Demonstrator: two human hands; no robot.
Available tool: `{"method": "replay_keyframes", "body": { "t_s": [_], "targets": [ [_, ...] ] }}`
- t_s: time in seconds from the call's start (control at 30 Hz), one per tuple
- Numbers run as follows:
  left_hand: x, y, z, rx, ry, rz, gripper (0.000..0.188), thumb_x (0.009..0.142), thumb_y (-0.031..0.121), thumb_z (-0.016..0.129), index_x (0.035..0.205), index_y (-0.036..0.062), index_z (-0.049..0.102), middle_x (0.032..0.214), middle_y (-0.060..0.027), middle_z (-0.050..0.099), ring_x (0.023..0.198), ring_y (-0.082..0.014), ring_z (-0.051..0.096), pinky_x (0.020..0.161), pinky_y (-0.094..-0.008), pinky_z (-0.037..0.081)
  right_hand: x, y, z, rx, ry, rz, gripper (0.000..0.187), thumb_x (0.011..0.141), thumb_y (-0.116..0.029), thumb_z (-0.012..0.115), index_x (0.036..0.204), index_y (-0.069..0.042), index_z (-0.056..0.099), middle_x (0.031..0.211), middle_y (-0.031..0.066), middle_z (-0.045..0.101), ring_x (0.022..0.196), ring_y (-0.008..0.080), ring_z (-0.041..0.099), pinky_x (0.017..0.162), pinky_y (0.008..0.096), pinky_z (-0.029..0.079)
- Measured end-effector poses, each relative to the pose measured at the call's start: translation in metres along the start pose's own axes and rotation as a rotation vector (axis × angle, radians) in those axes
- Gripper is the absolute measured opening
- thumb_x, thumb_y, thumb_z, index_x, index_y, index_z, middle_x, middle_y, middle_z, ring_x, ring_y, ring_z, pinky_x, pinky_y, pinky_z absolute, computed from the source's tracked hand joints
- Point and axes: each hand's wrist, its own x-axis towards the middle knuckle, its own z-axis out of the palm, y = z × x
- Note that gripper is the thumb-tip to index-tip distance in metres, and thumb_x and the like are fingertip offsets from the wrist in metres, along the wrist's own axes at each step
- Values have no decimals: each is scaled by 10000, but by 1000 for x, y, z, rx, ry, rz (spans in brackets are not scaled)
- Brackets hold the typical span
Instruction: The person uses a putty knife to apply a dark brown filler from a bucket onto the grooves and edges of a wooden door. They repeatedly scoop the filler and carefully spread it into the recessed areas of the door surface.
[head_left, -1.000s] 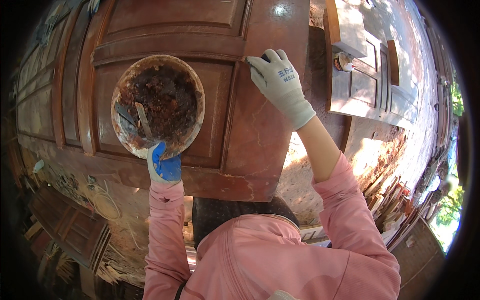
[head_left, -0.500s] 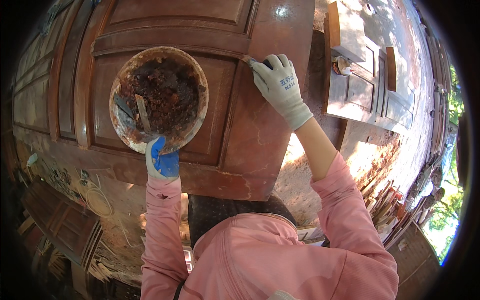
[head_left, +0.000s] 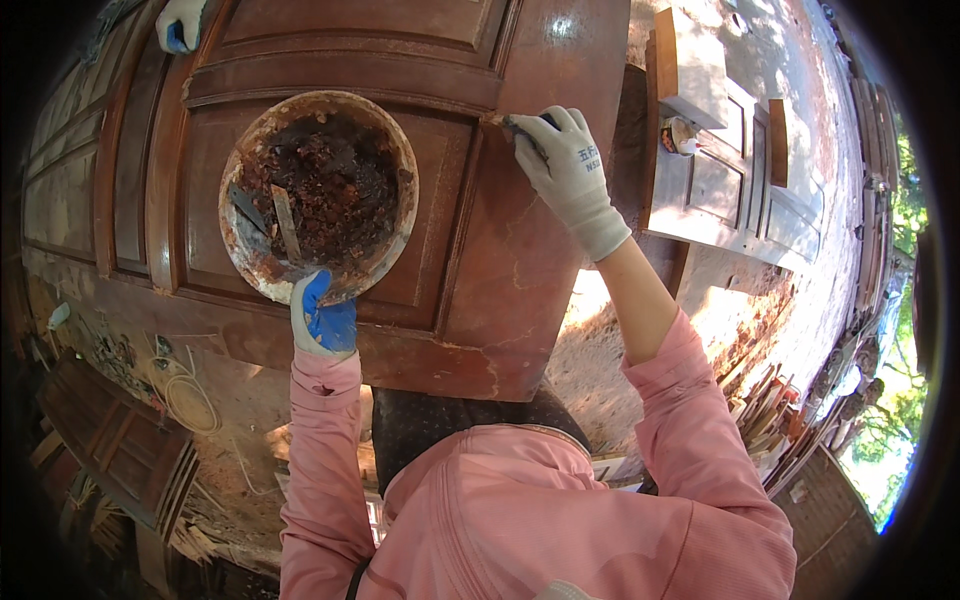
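Note:
My left hand [head_left: 325, 312], in a white glove with a blue palm, is closed on the near rim of a round bucket [head_left: 404, 205]. Dark reddish-brown, lumpy paste [head_left: 335, 165] fills the bucket, and a flat, narrow strip [head_left: 285, 222] rests in it. My right hand [head_left: 565, 165], gloved in pale grey-white, is closed around a small scraper [head_left: 510, 122], mostly hidden by the fingers. The scraper's tip meets the corner of a raised moulding on a brown panelled wooden door [head_left: 520, 260] lying flat before me. Pale crack-like lines run across the door near its right end.
Another person's gloved hand [head_left: 182, 25] is at the far left, over the doors. To the right lie more door panels [head_left: 715, 185] with a small container [head_left: 680, 135]. Stacked panels [head_left: 120, 430] and a coiled hose [head_left: 190, 403] lie at lower left; wood scraps [head_left: 755, 420] at right.
Another person's gloved hand has come into view at the far left. My right hand has turned slightly at the moulding corner, the scraper tip staying there. My left hand keeps hold of the bucket.

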Motion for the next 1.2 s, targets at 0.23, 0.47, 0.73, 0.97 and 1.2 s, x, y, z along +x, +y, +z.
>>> {"method": "replay_keyframes", "body": {
  "t_s": [0.23,0.47,0.73,0.97,1.2],
  "targets": [
    [1,-4,-7,7,-8,18,281,943,85,617,1221,58,648,1286,-87,652,1189,-262,616,1051,-415,482,7,-3,-7,-43,-73,-25,223,887,-134,674,1101,-122,737,961,102,633,952,331,591,837,435,533],
    [-1,-2,3,-13,-15,19,332,941,80,618,1272,58,629,1310,-86,642,1211,-262,605,1058,-410,473,30,14,-12,105,43,167,207,924,-167,646,1104,-114,735,974,123,645,964,339,592,856,440,517],
    [2,-6,-17,-34,3,-1,458,926,88,612,1380,44,567,1356,-110,630,1248,-298,594,1087,-473,468,37,20,13,-10,132,73,238,933,-161,637,1155,-130,718,980,122,635,944,352,585,831,457,523],
    [2,-10,-20,17,29,43,469,922,93,616,1386,46,566,1365,-109,627,1247,-305,594,1095,-473,461,34,23,22,-122,138,16,276,926,-177,653,1196,-167,705,959,94,613,921,317,583,825,450,508],
    [3,-7,-18,-34,24,2,487,916,78,619,1399,55,559,1371,-109,627,1253,-304,595,1092,-466,467,28,8,24,-308,84,1,249,873,-166,674,1119,-137,700,928,66,607,908,283,587,814,435,505]
  ]
}}
